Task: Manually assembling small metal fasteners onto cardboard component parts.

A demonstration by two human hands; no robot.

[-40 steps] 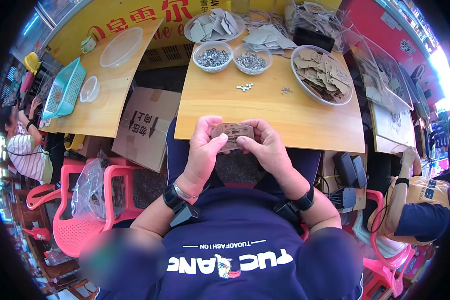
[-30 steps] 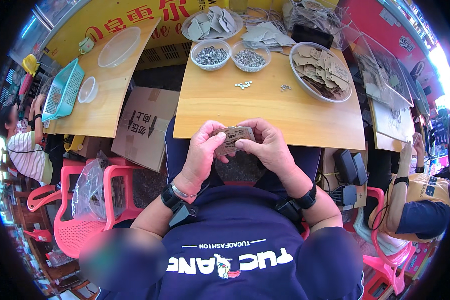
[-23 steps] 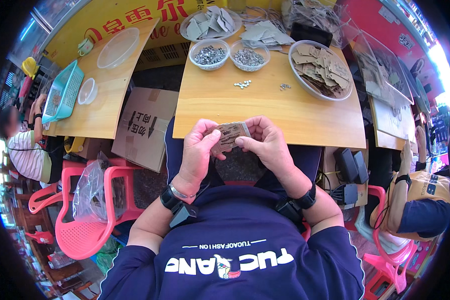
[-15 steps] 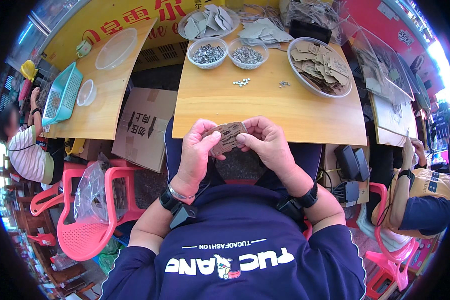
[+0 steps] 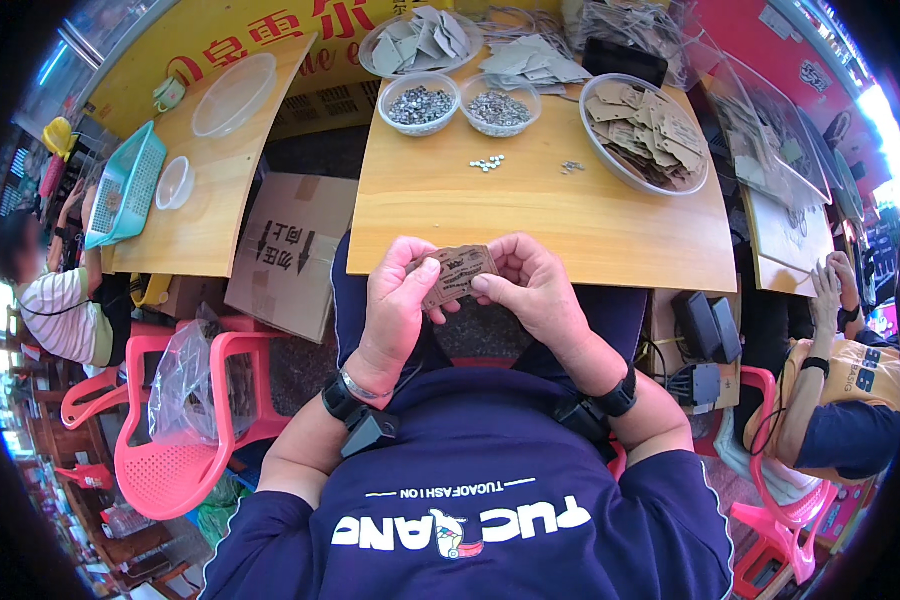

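Observation:
Between my two hands is a small brown cardboard card [image 5: 460, 276] with dark print, held just off the table's near edge. My left hand [image 5: 402, 290] pinches its left side, thumb on the face. My right hand [image 5: 532, 284] grips its right side between thumb and fingers. Whether a small part sits under my fingertips cannot be made out. On the wooden table [image 5: 420, 210] ahead lie a little cluster of shiny round metal pieces [image 5: 487, 163] and, to its right, a smaller group of metal bits [image 5: 572, 167].
Two clear bowls of metal pieces [image 5: 419, 105] [image 5: 498, 108] stand behind the clusters. A tub of brown cards [image 5: 644, 135] is at right; grey cards [image 5: 420, 42] fill another tub at the back. People sit at both sides. A pink chair [image 5: 175, 470] stands left.
The card has turned slightly, and its printed face shows more fully between my hands. The person at right has brought their hands together; the person at left has shifted their arms.

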